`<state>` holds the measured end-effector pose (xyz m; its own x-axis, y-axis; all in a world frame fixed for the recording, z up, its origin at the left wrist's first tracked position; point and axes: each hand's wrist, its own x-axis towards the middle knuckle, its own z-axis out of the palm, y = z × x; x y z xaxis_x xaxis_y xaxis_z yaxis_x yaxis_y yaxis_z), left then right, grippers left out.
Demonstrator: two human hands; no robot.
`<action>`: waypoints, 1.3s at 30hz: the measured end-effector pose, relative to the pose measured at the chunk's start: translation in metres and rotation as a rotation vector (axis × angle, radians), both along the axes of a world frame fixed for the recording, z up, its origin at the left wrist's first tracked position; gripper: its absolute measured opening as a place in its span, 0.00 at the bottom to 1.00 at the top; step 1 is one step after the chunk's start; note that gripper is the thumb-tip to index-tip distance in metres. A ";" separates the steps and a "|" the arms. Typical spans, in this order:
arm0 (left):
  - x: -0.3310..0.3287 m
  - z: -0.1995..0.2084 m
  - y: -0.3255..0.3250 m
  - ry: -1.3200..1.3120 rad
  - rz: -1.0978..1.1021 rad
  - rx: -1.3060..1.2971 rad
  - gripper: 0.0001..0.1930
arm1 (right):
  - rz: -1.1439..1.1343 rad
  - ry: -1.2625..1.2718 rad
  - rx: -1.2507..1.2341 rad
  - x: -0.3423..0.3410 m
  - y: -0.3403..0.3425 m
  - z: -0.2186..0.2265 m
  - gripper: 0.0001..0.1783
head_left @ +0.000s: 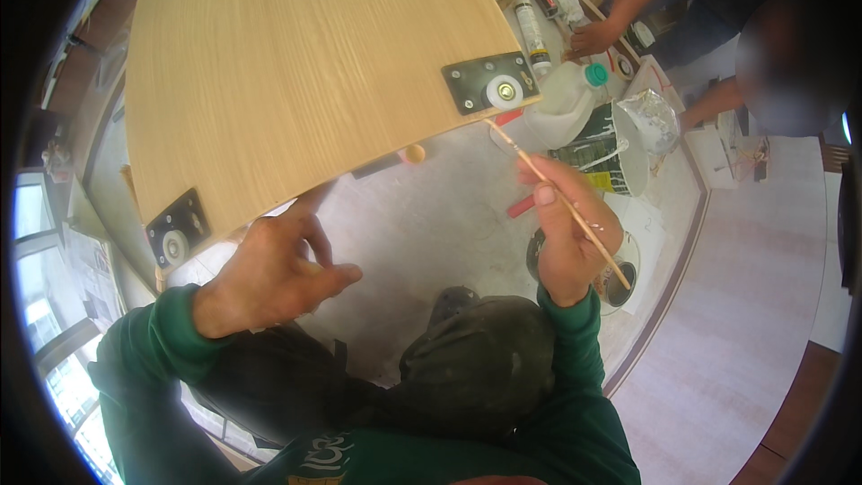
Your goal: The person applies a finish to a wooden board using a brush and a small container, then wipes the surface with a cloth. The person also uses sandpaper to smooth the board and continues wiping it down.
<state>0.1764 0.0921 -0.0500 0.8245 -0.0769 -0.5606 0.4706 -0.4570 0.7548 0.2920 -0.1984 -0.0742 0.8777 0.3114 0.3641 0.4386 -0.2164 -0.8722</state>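
Note:
A light wood-grain panel (305,63) takes up the upper left, with a black metal plate and white roller (505,92) at its right corner and another plate and roller (175,245) at its left corner. My right hand (575,233) pinches a thin wooden-handled paintbrush (561,193), whose tip meets or nearly meets the panel's edge just below the right roller. Close against the panel's lower left edge is my left hand (278,269), open, thumb stretched out and fingers apart. Some of its fingers pass beneath the edge, where their tips are hidden.
Right of the panel stand a translucent jug (561,112) with a green cap, a dark paint-streaked bucket (620,148), a sealant cartridge (532,36) and a small open can (620,286). A co-worker's hand (594,39) reaches among items at the upper right.

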 end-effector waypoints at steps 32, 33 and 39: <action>0.000 0.006 -0.001 -0.062 -0.116 -0.019 0.42 | -0.163 -0.065 0.071 0.021 -0.014 -0.011 0.13; 0.000 0.006 -0.001 -0.064 -0.117 -0.014 0.42 | -0.195 -0.044 0.083 0.022 -0.016 -0.011 0.13; 0.006 0.011 -0.002 0.029 -0.134 0.038 0.42 | -0.190 -0.039 0.112 0.022 -0.016 -0.008 0.13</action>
<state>0.1827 0.0900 -0.0392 0.7918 -0.1631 -0.5886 0.4248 -0.5454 0.7226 0.3136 -0.2149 -0.0820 0.9015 0.0975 0.4217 0.4329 -0.2016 -0.8786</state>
